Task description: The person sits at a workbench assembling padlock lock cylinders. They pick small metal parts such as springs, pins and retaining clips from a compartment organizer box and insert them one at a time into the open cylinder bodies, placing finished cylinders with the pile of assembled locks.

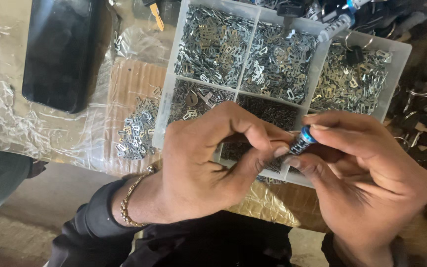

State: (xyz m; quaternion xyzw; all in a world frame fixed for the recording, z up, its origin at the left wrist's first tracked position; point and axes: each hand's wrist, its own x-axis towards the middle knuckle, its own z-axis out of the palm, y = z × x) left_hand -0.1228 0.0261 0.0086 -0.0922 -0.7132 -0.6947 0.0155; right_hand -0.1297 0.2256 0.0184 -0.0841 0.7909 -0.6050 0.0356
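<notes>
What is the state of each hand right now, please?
Left hand: closed, fingertips pinching the small cylinder with a blue end.
Right hand: closed, gripping the same cylinder.

Both hands close together, left hand (208, 163) fingers curled, right hand (366, 173) pinching, fingertips meeting

I see soft daylight, even | glare on plastic wrap (6, 113) | right edge dim | slight blur on hands
</notes>
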